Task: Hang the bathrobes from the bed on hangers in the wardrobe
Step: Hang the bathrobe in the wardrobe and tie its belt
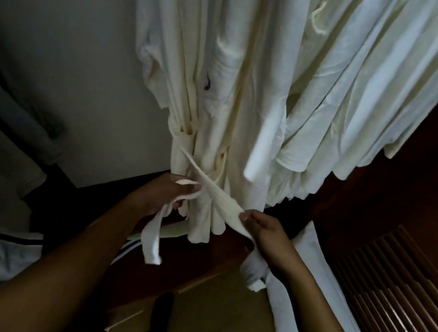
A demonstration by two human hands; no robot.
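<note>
Nearest, at the bottom edge, a dark foot (162,314), too dim to make out further, on the tan floor (216,306). Up from there, a bare left forearm (73,257) and a bare right forearm (331,317), both reaching forward. At the end of one, the left grip (165,196), fingers curled round one part of the cream belt (220,199), with a loose end hanging below. At the end of the other, the right grip (267,234), thumb and fingers pinching another part of the same belt, with the second end drooping under the wrist. Between the two, belt drawn taut, slanting up and left to the waist of the bathrobe (221,113). Just beyond, that bathrobe hanging upright inside the wardrobe (76,23), gathered at the waist, with a small dark mark on the chest. Touching it on the right, more pale bathrobes (364,98) hanging in a row. Farthest left, the wardrobe's pale inner wall; on the right, a dark wooden louvred door (401,286) with a long white cloth (308,284) in front.
</note>
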